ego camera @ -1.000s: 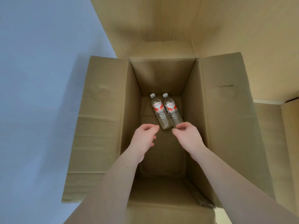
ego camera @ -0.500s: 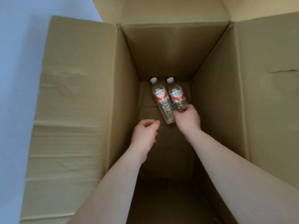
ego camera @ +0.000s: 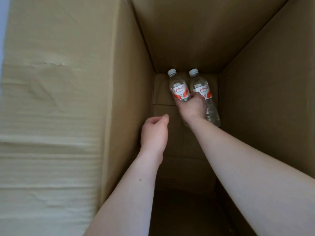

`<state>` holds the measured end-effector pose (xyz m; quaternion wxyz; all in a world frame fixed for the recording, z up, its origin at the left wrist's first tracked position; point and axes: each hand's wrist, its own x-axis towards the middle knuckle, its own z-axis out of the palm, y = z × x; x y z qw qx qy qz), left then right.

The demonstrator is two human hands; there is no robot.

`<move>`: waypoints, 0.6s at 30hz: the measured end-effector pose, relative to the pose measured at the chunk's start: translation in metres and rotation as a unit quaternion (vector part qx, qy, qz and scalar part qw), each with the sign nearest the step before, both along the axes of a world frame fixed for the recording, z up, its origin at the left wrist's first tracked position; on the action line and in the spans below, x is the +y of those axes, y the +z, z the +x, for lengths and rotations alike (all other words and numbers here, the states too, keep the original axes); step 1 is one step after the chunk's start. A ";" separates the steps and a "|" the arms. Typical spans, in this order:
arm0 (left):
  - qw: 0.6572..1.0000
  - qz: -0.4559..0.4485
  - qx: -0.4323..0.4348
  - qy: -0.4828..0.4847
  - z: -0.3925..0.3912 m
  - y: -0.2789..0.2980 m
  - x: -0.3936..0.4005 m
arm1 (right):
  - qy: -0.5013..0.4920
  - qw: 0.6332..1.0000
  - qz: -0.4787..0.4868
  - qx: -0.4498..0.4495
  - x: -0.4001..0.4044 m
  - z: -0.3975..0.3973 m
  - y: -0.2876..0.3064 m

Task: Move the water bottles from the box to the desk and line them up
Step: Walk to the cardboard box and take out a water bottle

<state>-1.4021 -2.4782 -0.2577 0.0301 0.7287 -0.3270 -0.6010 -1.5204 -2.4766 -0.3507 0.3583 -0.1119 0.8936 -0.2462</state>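
2 water bottles lie side by side on the floor of the cardboard box point(ego camera: 255, 103), caps toward the far wall. The right hand point(ego camera: 191, 106) grasps the left bottle point(ego camera: 179, 87) around its middle, fingers curled over it. The right bottle point(ego camera: 201, 86) lies touching it. The left hand point(ego camera: 154, 133) hovers nearer, fingers loosely curled, holding nothing.

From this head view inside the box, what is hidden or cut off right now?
- Lower half of the left clear plastic water bottle: covered by the right hand.
- Right hand's fingertips: tucked round that bottle.
- Desk: outside the head view.
- Brown cardboard box rim: cut off by frame edges.
- Left hand palm: faces away.
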 end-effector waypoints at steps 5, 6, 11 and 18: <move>0.999 0.003 -0.010 0.033 -0.009 -0.017 -0.013 | 0.018 0.999 0.021 0.029 -0.006 0.003 -0.010; 0.999 0.003 -0.010 0.039 -0.011 -0.020 -0.016 | 0.021 0.999 0.022 0.025 -0.008 0.004 -0.013; 0.998 0.014 -0.009 0.059 -0.020 -0.039 -0.029 | 0.026 0.999 0.035 0.008 -0.016 0.007 -0.027; 0.998 0.020 -0.041 0.047 -0.025 -0.056 -0.034 | 0.077 0.993 0.060 0.064 -0.015 0.019 -0.046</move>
